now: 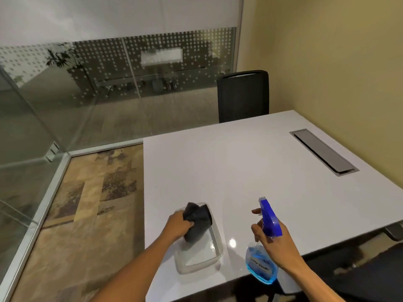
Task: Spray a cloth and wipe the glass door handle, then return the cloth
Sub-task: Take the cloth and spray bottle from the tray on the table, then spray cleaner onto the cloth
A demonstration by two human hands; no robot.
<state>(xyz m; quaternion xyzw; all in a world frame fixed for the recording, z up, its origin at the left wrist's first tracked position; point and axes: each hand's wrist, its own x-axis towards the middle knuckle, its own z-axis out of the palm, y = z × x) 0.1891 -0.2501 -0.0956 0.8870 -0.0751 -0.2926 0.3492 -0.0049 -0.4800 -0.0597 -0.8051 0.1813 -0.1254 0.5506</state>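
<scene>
A dark grey cloth (198,223) is bunched in my left hand (180,226), over the far end of a clear plastic tray (214,255) on the white table. My right hand (275,243) grips the neck of a spray bottle (261,267) with blue liquid and a blue trigger head (269,216). The nozzle points away from me, to the right of the cloth. The index finger is stretched forward beside the trigger. No door handle shows in this view.
The white table (239,171) has a grey cable hatch (322,151) at its right. A black chair (243,95) stands behind it by the yellow wall. Glass partitions (65,101) run along the left and back, with patterned carpet (87,203) below.
</scene>
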